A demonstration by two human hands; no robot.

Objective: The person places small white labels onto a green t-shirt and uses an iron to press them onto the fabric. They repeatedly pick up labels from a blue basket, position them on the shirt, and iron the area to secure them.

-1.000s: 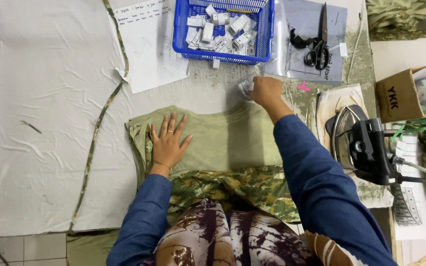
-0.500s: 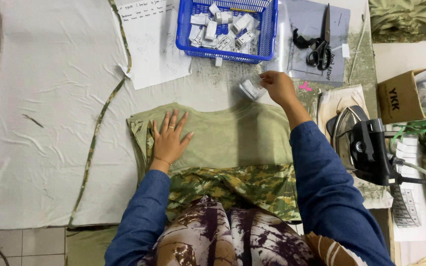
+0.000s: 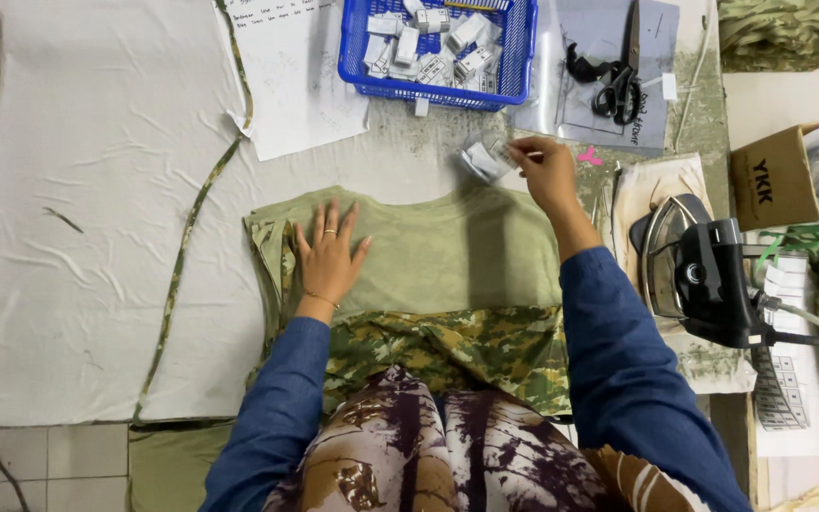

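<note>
On the desk (image 3: 97, 190), the olive fabric (image 3: 447, 256) is pinned by the flat, spread left hand (image 3: 329, 251) while small white labels (image 3: 485, 156) are pinched in the right hand (image 3: 542, 171), best kept flat and square.

Blue basket (image 3: 514, 57) and scissors (image 3: 618, 76) cut off above.

- The left hand (image 3: 329, 254) is laid flat, palm down, with the fingers spread and pointed away from the body; a ring is worn on one finger and a thin bracelet at the wrist.
- The left arm is bent slightly and clad in a blue sleeve.
- The right hand (image 3: 544, 171) is stretched further forward, its fingertips pinched together.
- The right arm is extended, sleeved in blue to the wrist.
</note>
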